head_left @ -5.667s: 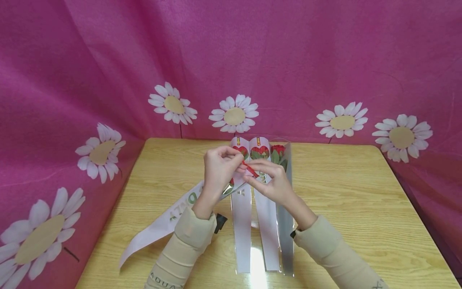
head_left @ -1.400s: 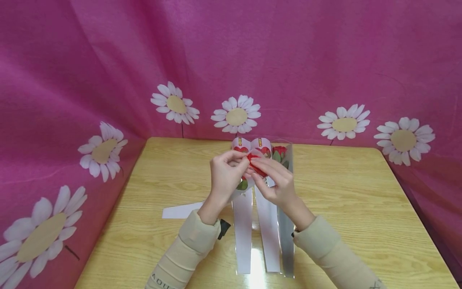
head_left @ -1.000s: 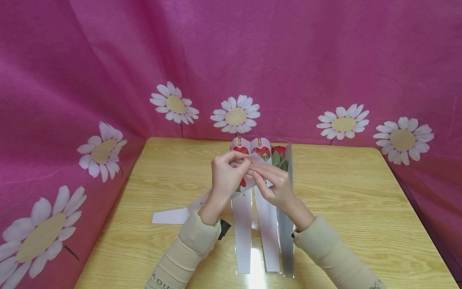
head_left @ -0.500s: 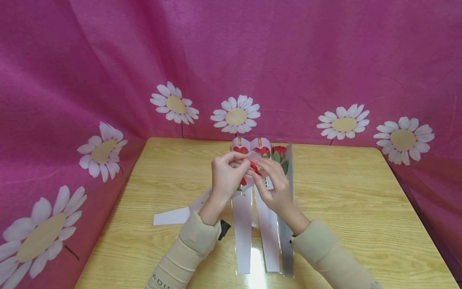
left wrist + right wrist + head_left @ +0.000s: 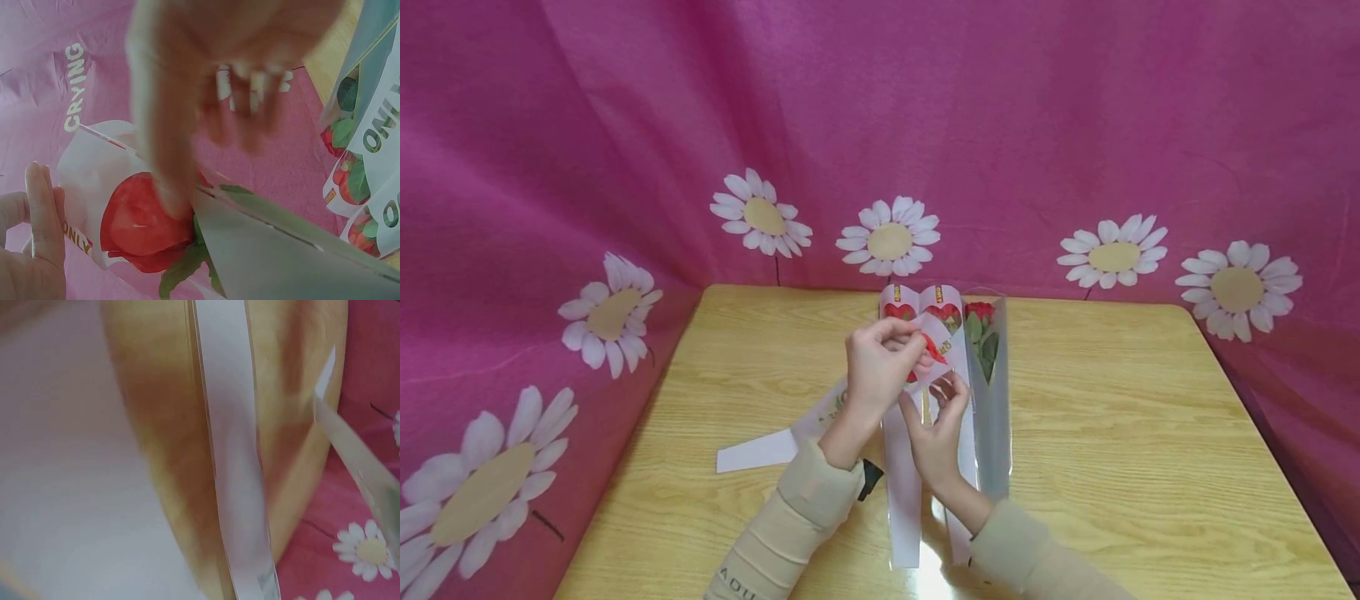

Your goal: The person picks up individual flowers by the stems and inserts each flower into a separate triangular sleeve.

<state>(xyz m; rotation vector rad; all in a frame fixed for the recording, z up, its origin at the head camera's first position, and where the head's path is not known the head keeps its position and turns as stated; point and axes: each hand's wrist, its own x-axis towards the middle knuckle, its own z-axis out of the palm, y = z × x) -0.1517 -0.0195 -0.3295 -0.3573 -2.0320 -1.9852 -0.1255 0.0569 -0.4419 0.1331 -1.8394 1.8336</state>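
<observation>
A red rose (image 5: 147,219) with green leaves lies inside a clear and white flower sleeve (image 5: 756,452) marked ONLY. My left hand (image 5: 880,367) pinches the top end of this sleeve above the table; its fingers (image 5: 44,212) show at the ONLY edge in the left wrist view. The sleeve's long tail slants down to the left under my left wrist. Just below the sleeve's edge is my right hand (image 5: 938,429), thumb and fingers apart and loosely curved. In the left wrist view that hand is blurred and its thumb overlaps the rose.
Two white-sleeved roses with heart windows (image 5: 942,295) lie side by side on the wooden table (image 5: 1112,417). To their right lies a rose in a clear and grey sleeve (image 5: 992,433). A pink daisy curtain (image 5: 1000,125) stands behind and at the sides.
My right hand has left the top of the sleeve and moved down and toward the left. My left hand keeps its pinch, slightly shifted to the right. Earlier, the sleeve's tail swung in toward the arm.
</observation>
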